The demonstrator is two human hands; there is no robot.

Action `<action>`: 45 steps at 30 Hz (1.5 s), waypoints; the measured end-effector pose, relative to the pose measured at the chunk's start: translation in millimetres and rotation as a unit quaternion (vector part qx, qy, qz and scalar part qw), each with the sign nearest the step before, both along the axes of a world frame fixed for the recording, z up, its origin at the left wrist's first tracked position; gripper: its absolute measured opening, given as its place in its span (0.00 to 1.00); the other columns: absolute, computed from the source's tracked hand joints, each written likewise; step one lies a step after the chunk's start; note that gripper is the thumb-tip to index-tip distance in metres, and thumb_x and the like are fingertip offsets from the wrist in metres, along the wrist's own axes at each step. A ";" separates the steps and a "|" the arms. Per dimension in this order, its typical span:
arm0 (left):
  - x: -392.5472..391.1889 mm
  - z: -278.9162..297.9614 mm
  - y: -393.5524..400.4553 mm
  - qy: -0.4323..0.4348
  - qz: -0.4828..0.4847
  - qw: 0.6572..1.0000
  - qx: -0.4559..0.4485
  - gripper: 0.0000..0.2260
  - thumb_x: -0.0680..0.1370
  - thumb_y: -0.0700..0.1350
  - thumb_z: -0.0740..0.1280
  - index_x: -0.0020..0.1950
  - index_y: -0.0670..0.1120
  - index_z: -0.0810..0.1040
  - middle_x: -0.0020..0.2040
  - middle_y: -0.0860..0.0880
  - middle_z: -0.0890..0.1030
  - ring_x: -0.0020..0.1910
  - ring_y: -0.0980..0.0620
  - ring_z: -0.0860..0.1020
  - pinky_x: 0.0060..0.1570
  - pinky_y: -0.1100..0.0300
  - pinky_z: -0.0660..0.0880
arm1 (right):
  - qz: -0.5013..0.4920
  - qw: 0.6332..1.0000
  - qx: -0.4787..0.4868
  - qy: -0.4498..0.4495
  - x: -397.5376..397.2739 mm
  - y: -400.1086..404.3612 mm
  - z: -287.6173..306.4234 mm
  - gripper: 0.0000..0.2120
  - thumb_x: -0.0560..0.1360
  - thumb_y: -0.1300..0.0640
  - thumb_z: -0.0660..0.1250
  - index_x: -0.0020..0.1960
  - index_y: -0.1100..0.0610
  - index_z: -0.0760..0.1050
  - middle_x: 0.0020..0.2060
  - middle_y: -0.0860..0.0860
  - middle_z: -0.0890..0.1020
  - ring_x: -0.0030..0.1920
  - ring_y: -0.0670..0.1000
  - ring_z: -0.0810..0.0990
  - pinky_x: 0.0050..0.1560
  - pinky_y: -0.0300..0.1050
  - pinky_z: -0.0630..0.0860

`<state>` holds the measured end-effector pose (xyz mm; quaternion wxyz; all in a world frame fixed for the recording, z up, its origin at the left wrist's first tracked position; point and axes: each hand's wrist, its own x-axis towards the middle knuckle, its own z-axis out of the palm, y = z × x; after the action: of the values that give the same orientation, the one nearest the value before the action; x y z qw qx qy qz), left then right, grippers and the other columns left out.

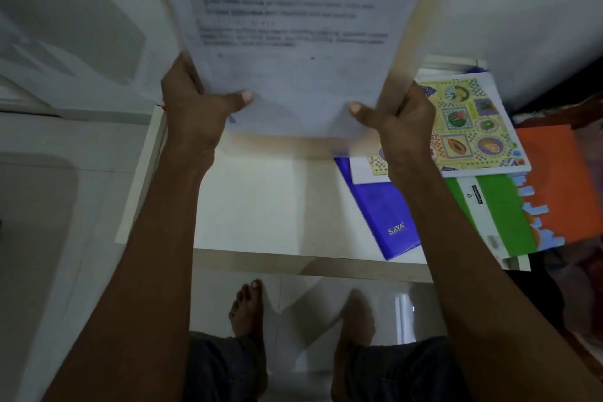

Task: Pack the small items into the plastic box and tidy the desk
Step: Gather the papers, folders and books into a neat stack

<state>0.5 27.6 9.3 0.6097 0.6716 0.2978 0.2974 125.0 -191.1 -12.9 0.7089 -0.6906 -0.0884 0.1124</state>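
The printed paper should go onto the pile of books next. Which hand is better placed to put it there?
Probably the right hand: it grips the paper directly above the book pile. The left hand holds the far edge.

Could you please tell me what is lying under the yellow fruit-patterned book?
Under the yellow fruit-patterned book, a green-and-white book and a blue SAYA notebook stick out; anything directly beneath it is covered.

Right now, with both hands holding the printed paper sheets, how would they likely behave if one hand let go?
The printed paper sheets look thin, so they would probably flop. Left hand and right hand grip only the bottom corners. Loose pages might fan apart or slide.
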 end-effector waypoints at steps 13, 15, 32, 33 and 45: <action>8.4 -7.4 -8.2 -0.038 0.050 0.998 -0.028 0.27 0.60 0.33 0.81 0.57 0.40 0.79 0.53 0.50 0.83 0.47 0.62 0.83 0.41 0.63 0.81 | -0.073 0.997 -0.018 -0.006 -10.4 9.5 -3.0 0.23 0.64 0.63 0.81 0.56 0.59 0.79 0.47 0.48 0.86 0.49 0.48 0.86 0.51 0.46 0.83; 7.2 -13.1 -9.8 -0.003 0.031 0.998 -0.049 0.27 0.61 0.31 0.80 0.58 0.41 0.79 0.55 0.50 0.82 0.48 0.60 0.82 0.38 0.67 0.80 | -0.060 0.997 -0.043 0.025 -14.0 9.1 -9.0 0.30 0.65 0.64 0.81 0.64 0.62 0.75 0.56 0.53 0.84 0.57 0.52 0.84 0.59 0.52 0.81; 18.0 -28.0 -27.1 0.130 -0.029 0.990 -0.044 0.20 0.69 0.32 0.76 0.60 0.43 0.82 0.53 0.49 0.84 0.52 0.49 0.84 0.52 0.53 0.82 | 0.052 0.957 -0.242 0.151 6.4 -34.6 -11.2 0.18 0.68 0.59 0.79 0.55 0.58 0.78 0.52 0.54 0.85 0.49 0.53 0.84 0.45 0.46 0.82; 19.5 -30.9 -29.4 0.145 -0.030 0.988 -0.039 0.21 0.69 0.33 0.76 0.60 0.43 0.82 0.52 0.50 0.84 0.51 0.49 0.84 0.52 0.53 0.82 | 0.072 0.950 -0.256 0.167 6.4 -40.5 -11.5 0.11 0.71 0.58 0.77 0.50 0.58 0.79 0.49 0.55 0.85 0.46 0.53 0.85 0.40 0.44 0.81; 18.7 -59.2 -32.1 0.287 0.039 0.956 -0.046 0.23 0.65 0.41 0.80 0.60 0.46 0.83 0.59 0.47 0.85 0.49 0.49 0.82 0.51 0.56 0.81 | -0.008 0.842 -0.472 0.261 -59.3 -113.2 -23.4 0.24 0.69 0.53 0.73 0.58 0.66 0.75 0.54 0.62 0.79 0.52 0.62 0.80 0.54 0.60 0.81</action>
<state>19.2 -4.6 -50.0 0.5167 0.6880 0.4994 0.1014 65.7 -304.2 -36.4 0.2950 -0.8876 0.1692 0.3108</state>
